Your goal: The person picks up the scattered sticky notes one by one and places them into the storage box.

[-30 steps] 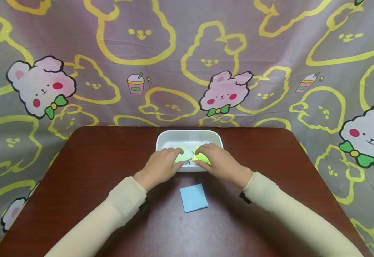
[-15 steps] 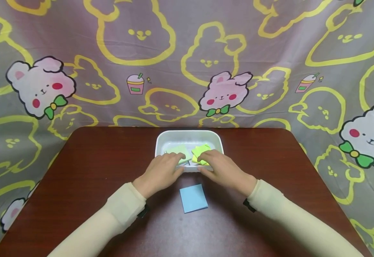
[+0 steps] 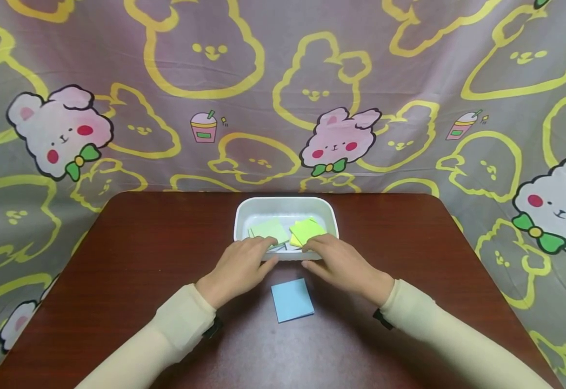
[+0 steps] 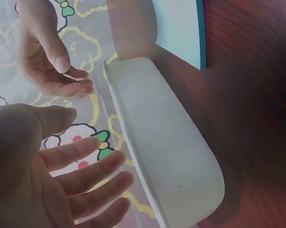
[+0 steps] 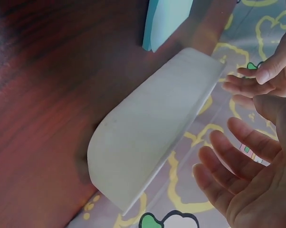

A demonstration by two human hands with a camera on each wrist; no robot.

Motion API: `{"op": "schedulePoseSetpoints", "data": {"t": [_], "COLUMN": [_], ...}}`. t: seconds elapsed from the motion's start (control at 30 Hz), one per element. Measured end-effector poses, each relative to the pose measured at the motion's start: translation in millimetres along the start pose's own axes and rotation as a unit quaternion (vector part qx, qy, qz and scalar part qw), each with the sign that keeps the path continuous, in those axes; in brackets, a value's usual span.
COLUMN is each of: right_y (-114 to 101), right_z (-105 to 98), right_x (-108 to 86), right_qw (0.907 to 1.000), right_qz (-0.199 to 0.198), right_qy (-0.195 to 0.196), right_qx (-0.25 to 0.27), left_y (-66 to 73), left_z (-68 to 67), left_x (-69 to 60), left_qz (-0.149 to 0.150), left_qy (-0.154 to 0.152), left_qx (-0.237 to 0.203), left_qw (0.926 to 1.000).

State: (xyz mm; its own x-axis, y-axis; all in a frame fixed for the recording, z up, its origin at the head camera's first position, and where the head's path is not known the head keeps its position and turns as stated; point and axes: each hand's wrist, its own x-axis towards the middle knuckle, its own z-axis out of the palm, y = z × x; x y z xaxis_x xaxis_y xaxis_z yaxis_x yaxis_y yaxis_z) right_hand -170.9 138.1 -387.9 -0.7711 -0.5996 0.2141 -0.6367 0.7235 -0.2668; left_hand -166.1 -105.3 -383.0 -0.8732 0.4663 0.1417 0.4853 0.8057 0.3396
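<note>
A white plastic tub (image 3: 287, 203) stands at the back of the table in the head view. Inside it, a pale green sticky note pad (image 3: 268, 229) lies at left and a yellow-green sticky note pad (image 3: 307, 230) at right, atop a yellow one. My left hand (image 3: 236, 270) hovers by the tub's near left rim, fingers loosely bent around nothing. Mirroring it, my right hand (image 3: 350, 268) is at the near right rim, also holding nothing. Both wrist views show spread fingers over the tub's outer wall (image 4: 162, 137). A blue sticky note pad (image 3: 292, 300) lies in front of the tub.
The tub rests on a dark reddish-brown wooden table (image 3: 166, 227) with rounded far corners. Behind and beside the table hangs a grey-pink curtain (image 3: 263, 70) printed with cartoon rabbits and yellow outlines.
Both hands have let go of the green and yellow-green pads, leaving them in the tub. They have drawn back toward the near rim and slightly apart. The blue pad stays put.
</note>
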Motion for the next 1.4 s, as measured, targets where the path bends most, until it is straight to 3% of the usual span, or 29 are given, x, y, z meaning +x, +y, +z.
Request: {"op": "schedulePoseSetpoints", "data": {"t": [0.53, 0.93, 1.13, 1.4], "right_y": [0, 4, 5, 4], "right_z": [14, 32, 38, 42], "right_x": [-20.1, -31.6, -34.6, -36.7], "right_qw": [0.9998, 0.9990, 0.9988, 0.9991], "right_qz": [0.007, 0.008, 0.016, 0.008], "right_qy": [-0.020, -0.035, -0.040, -0.040], "right_qx": [0.006, 0.028, 0.025, 0.016], "left_y": [8.8, 13.6, 16.8, 20.9], "left_z": [13.4, 29.4, 38.2, 51.4], "left_x": [-12.0, -15.1, -16.3, -19.3], "left_qz": [0.013, 0.036, 0.034, 0.026], "left_qy": [0.001, 0.026, 0.013, -0.041], "left_qx": [-0.001, -0.009, 0.004, 0.056], "left_qw": [0.9999, 0.9990, 0.9993, 0.9972]}}
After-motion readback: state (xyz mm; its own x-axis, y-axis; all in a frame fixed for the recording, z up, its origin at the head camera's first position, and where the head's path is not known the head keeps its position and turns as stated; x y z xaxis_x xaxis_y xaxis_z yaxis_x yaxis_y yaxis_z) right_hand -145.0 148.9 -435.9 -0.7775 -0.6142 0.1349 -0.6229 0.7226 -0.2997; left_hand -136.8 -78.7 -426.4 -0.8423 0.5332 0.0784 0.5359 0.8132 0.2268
